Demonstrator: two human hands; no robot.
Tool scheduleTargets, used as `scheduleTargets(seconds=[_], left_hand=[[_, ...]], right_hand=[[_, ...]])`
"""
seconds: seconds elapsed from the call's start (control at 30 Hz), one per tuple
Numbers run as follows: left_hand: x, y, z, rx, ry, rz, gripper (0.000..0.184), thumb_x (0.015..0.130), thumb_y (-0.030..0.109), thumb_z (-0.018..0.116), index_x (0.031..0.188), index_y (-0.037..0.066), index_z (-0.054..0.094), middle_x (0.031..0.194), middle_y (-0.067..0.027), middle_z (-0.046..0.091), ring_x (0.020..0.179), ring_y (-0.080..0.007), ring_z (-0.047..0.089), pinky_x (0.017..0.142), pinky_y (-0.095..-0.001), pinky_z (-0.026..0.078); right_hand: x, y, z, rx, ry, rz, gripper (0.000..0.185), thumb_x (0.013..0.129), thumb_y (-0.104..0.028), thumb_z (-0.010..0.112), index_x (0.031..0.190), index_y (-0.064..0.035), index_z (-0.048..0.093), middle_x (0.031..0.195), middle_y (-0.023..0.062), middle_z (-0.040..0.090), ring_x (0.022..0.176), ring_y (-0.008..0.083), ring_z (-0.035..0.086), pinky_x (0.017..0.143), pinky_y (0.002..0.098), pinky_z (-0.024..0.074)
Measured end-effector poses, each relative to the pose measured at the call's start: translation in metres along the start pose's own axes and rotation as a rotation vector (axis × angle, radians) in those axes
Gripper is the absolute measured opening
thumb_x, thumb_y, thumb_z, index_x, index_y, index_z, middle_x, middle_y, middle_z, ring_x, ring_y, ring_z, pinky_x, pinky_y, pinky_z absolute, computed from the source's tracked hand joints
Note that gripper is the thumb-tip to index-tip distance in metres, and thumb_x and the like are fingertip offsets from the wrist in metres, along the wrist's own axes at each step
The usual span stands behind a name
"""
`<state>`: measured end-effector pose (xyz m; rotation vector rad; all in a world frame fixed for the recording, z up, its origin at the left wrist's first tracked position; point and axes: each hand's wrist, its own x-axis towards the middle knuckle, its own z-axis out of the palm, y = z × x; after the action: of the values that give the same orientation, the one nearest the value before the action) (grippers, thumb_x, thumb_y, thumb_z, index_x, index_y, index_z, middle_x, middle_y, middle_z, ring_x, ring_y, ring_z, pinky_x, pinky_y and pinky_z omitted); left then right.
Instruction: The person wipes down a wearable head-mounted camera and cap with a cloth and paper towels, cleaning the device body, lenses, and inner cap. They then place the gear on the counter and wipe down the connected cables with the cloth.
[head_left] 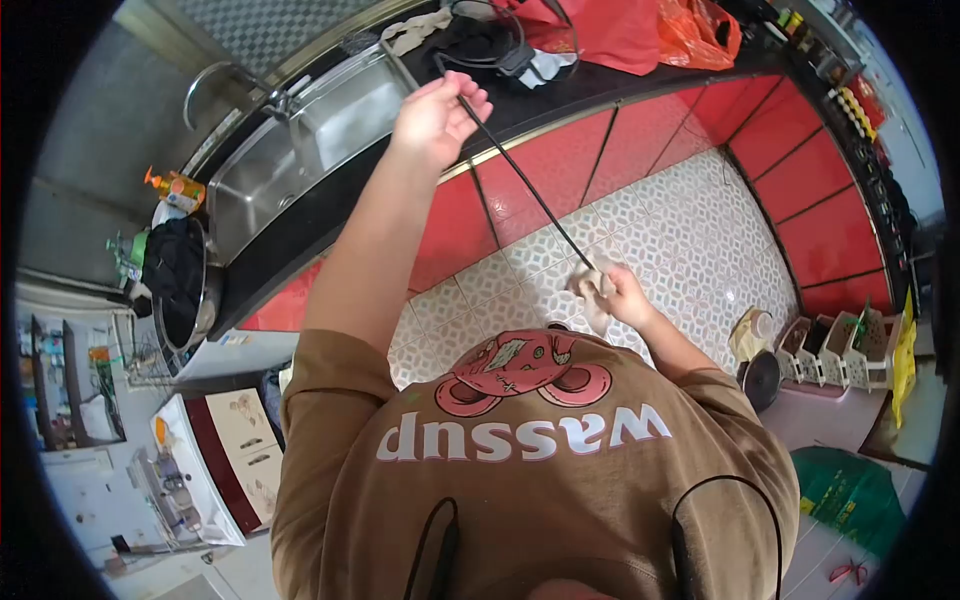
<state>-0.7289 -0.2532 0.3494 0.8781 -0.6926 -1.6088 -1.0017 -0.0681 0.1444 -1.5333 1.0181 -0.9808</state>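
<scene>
A thin black rod [530, 185] slants across the middle of the view, from the counter side down to the right. Near its upper end, my left hand [438, 115] grips it between thumb and fingers. My right hand [628, 297] is closed on a beige cloth [590, 288], which is bunched around the rod's lower end. Both hands are in front of my body, the left near the counter edge and the right over the patterned floor.
A double steel sink [345, 105] is set in the black counter [395, 145] above red cabinets [560, 165]. Dark cables, cloths and a red bag [610, 35] lie on the counter. White racks [835, 350] and a dark round pan [762, 380] are at the right.
</scene>
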Motion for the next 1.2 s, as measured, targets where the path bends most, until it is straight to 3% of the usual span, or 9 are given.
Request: scheduleTargets(seconds=[0.07,0.37,0.5,0.6,0.67,0.87,0.97,1.1,1.2], left_hand=[[0.010,0.000,0.009,-0.003,-0.002,0.017,0.015,0.095,0.016,0.056,0.098,0.001,0.057,0.090,-0.0092,0.061,0.086,-0.0245,0.062,0.083,-0.0451,0.054],[0.030,-0.014,0.053,0.022,-0.031,0.036,0.016,0.095,0.016,0.056,0.100,0.001,0.057,0.089,-0.0062,0.059,0.080,-0.0196,0.059,0.079,-0.0406,0.053],[0.040,-0.022,0.029,0.002,-0.259,0.040,0.020,0.097,0.020,0.052,0.103,0.001,0.057,0.089,-0.0052,0.059,0.083,-0.0177,0.058,0.078,-0.0371,0.052],[0.015,-0.026,0.008,-0.031,-0.556,-0.062,0.024,0.098,0.022,0.050,0.107,0.002,0.058,0.090,-0.0047,0.059,0.085,-0.0165,0.058,0.078,-0.0345,0.050],[-0.027,-0.039,0.023,0.072,-0.216,-0.091,0.028,0.100,0.024,0.045,0.114,0.003,0.057,0.095,-0.0049,0.060,0.090,-0.0153,0.059,0.081,-0.0326,0.049],[-0.061,-0.074,0.002,0.220,-0.151,-0.032,0.036,0.100,0.025,0.043,0.127,0.004,0.052,0.113,-0.0069,0.059,0.103,-0.0174,0.058,0.089,-0.0340,0.047],[-0.070,-0.093,-0.012,0.440,-0.235,-0.002,0.042,0.101,0.028,0.037,0.134,0.003,0.046,0.127,-0.0101,0.055,0.111,-0.0210,0.057,0.094,-0.0354,0.046],[-0.088,-0.121,-0.041,0.669,0.033,0.250,0.053,0.100,0.041,0.039,0.134,0.001,0.047,0.135,-0.0124,0.047,0.125,-0.0208,0.045,0.100,-0.0350,0.040],[-0.118,-0.156,-0.084,0.427,0.220,-0.017,0.059,0.101,0.050,0.023,0.139,0.009,0.043,0.138,-0.0108,0.046,0.112,-0.0254,0.057,0.096,-0.0421,0.044]], right_hand=[[-0.029,0.018,-0.021,-0.284,-0.063,0.100,0.019,0.080,0.003,0.060,0.096,-0.0070,0.065,0.092,0.0049,0.065,0.087,0.0140,0.061,0.075,0.0297,0.0489],[-0.091,0.112,-0.053,-0.377,0.172,0.212,0.014,0.079,-0.002,0.060,0.090,-0.0067,0.067,0.087,0.0125,0.068,0.089,0.0230,0.065,0.077,0.0333,0.0485],[-0.100,0.172,-0.085,0.006,0.267,0.384,0.021,0.090,-0.013,0.057,0.109,-0.0068,0.063,0.106,0.0100,0.066,0.100,0.0230,0.062,0.085,0.0359,0.0471],[-0.057,0.098,-0.084,1.136,0.903,0.353,0.034,0.098,-0.023,0.050,0.128,-0.0067,0.050,0.122,0.0064,0.059,0.101,0.0237,0.061,0.090,0.0385,0.0473],[-0.023,0.071,-0.081,1.058,0.687,0.289,0.040,0.100,-0.029,0.046,0.133,-0.0085,0.042,0.121,0.0090,0.057,0.103,0.0234,0.059,0.084,0.0384,0.0515],[0.079,-0.070,0.013,1.082,0.106,0.077,0.032,0.098,-0.018,0.052,0.126,-0.0039,0.048,0.114,0.0096,0.059,0.096,0.0209,0.061,0.081,0.0342,0.0531],[0.097,-0.091,0.069,1.038,-0.002,0.023,0.026,0.095,-0.008,0.053,0.119,-0.0004,0.053,0.108,0.0079,0.062,0.099,0.0181,0.061,0.086,0.0309,0.0514],[0.105,-0.083,0.089,1.025,-0.042,0.113,0.024,0.095,-0.006,0.053,0.119,-0.0007,0.053,0.107,0.0069,0.062,0.099,0.0173,0.061,0.088,0.0309,0.0501],[0.108,-0.083,0.093,1.183,-0.063,0.208,0.022,0.096,-0.008,0.052,0.117,-0.0015,0.054,0.107,0.0073,0.062,0.098,0.0182,0.062,0.088,0.0318,0.0508]])
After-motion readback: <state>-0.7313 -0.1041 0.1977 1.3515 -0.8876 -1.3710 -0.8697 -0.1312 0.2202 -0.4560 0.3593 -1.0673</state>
